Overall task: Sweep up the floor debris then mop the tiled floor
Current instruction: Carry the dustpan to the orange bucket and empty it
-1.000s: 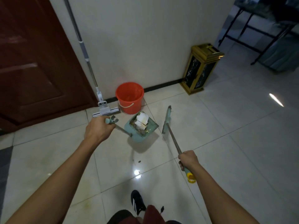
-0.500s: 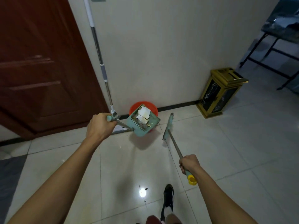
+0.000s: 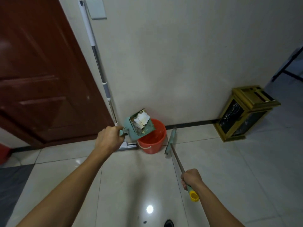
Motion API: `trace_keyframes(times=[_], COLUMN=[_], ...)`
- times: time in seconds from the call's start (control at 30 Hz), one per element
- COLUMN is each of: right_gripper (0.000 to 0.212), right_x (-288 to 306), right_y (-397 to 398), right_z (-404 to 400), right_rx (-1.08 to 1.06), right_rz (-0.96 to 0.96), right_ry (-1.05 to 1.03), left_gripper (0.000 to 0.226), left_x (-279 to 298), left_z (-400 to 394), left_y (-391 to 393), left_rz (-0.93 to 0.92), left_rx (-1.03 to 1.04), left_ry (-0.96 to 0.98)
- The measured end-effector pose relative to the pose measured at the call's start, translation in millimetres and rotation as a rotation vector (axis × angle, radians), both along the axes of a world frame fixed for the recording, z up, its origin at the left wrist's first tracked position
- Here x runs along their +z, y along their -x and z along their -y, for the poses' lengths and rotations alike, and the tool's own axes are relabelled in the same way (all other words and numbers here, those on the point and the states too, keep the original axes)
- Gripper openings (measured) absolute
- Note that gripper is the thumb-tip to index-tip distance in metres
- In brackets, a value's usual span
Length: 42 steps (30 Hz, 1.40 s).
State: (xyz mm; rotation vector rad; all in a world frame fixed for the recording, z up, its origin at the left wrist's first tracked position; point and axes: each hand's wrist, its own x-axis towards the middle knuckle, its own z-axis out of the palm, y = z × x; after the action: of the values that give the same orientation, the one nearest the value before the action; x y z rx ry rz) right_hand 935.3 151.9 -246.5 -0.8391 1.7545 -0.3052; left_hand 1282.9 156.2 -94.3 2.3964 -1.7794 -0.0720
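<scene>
Left hand (image 3: 109, 140) gripping dustpan (image 3: 140, 126) handle, pan tilted over bucket's (image 3: 151, 140) near rim, paper scraps inside. Right hand (image 3: 191, 178) wrapped round broom (image 3: 171, 140) handle, head down on tile beside bucket. Mop (image 3: 101, 77) leaning against wall. Open floor (image 3: 246, 169) rightward up to gold bin (image 3: 246, 112).

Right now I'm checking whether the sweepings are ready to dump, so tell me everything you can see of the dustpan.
The dustpan is teal, plastic by its look, with a row of comb teeth along one edge. It is held up off the floor and tilted, in front of and partly above the orange bucket. It holds white paper scraps and small debris. The left hand grips its short handle; nothing else visibly touches it.
</scene>
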Motion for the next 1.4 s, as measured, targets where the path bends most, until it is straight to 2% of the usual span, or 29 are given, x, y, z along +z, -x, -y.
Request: trace_keyframes(times=[0.17,0.33,0.77,0.93,1.1,1.4], right_gripper=[0.010,0.008,0.007,0.009,0.007,0.009], right_x=[-8.7,-17.6,-24.8,-25.2,-26.2,-24.6], right_y=[7.8,12.6,29.3,30.6,32.6,38.2], right_z=[29.9,47.8,71.5,72.2,69.7,60.0], right_rx=[0.036,0.052,0.097,0.104,0.127,0.140], right_rz=[0.006,0.020,0.041,0.037,0.041,0.046], right_ry=[-0.022,-0.052,-0.056,-0.036,-0.047,-0.048], left_gripper=[0.035,0.018,0.019,0.019,0.027,0.023], left_x=[-20.4,-37.0,-23.0,-28.5,-45.0,-41.4], left_z=[34.8,50.4,84.8,81.1,69.0,62.6], left_y=[26.2,46.8,75.5,96.7,118.6,133.6], left_rz=[0.240,0.377,0.473,0.523,0.614,0.587], left_rx=[-0.223,-0.387,-0.472,-0.584,-0.786,-0.788], left_ry=[-0.143,-0.240,-0.303,-0.378,-0.499,-0.478])
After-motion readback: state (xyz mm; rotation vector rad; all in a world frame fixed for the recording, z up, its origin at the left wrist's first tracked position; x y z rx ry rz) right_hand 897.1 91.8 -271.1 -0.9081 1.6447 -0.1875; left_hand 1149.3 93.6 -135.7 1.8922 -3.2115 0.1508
